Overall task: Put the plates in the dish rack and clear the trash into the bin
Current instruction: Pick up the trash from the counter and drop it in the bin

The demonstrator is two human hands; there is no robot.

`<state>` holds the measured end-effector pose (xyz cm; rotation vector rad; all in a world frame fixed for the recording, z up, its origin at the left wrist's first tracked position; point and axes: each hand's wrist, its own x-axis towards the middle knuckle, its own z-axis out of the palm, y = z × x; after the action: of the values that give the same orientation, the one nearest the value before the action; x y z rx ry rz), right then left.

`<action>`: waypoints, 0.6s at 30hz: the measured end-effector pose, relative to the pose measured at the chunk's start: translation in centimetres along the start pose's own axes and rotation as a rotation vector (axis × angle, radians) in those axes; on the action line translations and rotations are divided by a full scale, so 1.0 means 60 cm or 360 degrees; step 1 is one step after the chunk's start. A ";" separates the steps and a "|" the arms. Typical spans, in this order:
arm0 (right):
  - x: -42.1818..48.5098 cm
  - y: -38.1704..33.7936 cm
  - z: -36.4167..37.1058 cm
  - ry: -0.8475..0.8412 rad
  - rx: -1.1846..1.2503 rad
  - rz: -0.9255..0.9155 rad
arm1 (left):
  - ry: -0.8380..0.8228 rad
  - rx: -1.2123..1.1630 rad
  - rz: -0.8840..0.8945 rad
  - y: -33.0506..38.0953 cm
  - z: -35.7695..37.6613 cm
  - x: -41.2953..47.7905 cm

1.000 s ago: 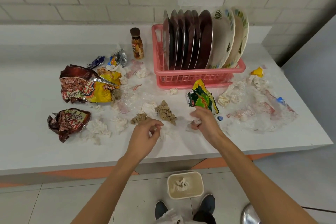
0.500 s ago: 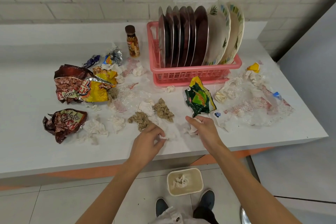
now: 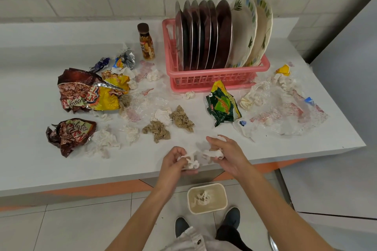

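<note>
The white table (image 3: 30, 159) is still carrying most of the mess, while the pink dish rack (image 3: 204, 82) at the back is already holding all the plates (image 3: 222, 32) on edge, so I am judging that half of the job finished and only the trash is remaining.

What is changing is where my hands are sitting. Half a second ago both were out over the table, picking among the tissue scraps; now I am drawing them back to the near edge, close together, each with a load. My left hand (image 3: 175, 164) is curling shut around a crumpled white tissue (image 3: 188, 162), and my right hand (image 3: 226, 154) is closing its fingers on a second white wad (image 3: 215, 153). The 2 wads are almost touching between my palms.

The bin (image 3: 207, 198) is standing on the floor right below, between the table edge and my shoes, with 1 tissue already lying inside. I am reckoning the next step is simply letting both wads drop into it.

Plenty is still waiting: the big snack bags (image 3: 89, 91) on the left, the green wrapper (image 3: 222, 104) near the rack, the 2 brown paper clumps (image 3: 169, 123) in the middle, the clear plastic (image 3: 285, 114) on the right, and the small bottle (image 3: 145, 42) beside the rack.
</note>
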<state>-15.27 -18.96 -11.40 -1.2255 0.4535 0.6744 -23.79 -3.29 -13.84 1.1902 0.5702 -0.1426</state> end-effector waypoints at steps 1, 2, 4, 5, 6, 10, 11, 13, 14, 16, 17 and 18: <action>-0.001 0.005 0.001 -0.0029 0.0060 0.0004 | -0.0028 -0.0016 -0.0040 -0.004 0.006 -0.006; -0.003 0.009 0.003 -0.0038 0.0090 0.0000 | -0.0051 -0.0020 -0.0075 -0.007 0.014 -0.012; -0.007 0.018 0.006 0.0000 0.0038 -0.0035 | -0.0108 0.0005 -0.0115 -0.010 0.028 -0.021; -0.010 0.023 0.008 0.0028 -0.0012 -0.0055 | -0.0136 0.0030 -0.0117 -0.011 0.034 -0.023; -0.012 0.026 0.010 0.0053 -0.0065 -0.0073 | -0.0161 0.0054 -0.0108 -0.009 0.040 -0.027; -0.015 0.040 0.016 0.0153 -0.0359 -0.0182 | -0.0188 0.0119 -0.0007 -0.004 0.053 -0.029; -0.015 0.043 0.018 0.0162 -0.0448 -0.0224 | -0.0185 0.0145 0.0018 -0.003 0.053 -0.028; -0.015 0.051 0.023 0.0120 -0.0541 -0.0251 | -0.0178 0.0209 0.0056 0.000 0.055 -0.024; -0.018 0.053 0.026 0.0087 -0.0565 -0.0242 | -0.0182 0.0254 0.0083 0.001 0.054 -0.023; -0.023 0.054 0.029 0.0059 -0.0704 -0.0277 | -0.0172 0.0438 0.0182 0.002 0.050 -0.020; -0.024 0.054 0.028 0.0068 -0.0809 -0.0339 | -0.0150 0.0547 0.0231 0.002 0.047 -0.019; -0.024 0.054 0.026 0.0090 -0.0897 -0.0412 | -0.0122 0.0629 0.0264 0.003 0.044 -0.018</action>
<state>-18.58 -17.18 -12.29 -1.8029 0.1421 0.5604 -23.73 -5.83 -12.51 1.6028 0.3820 -0.1636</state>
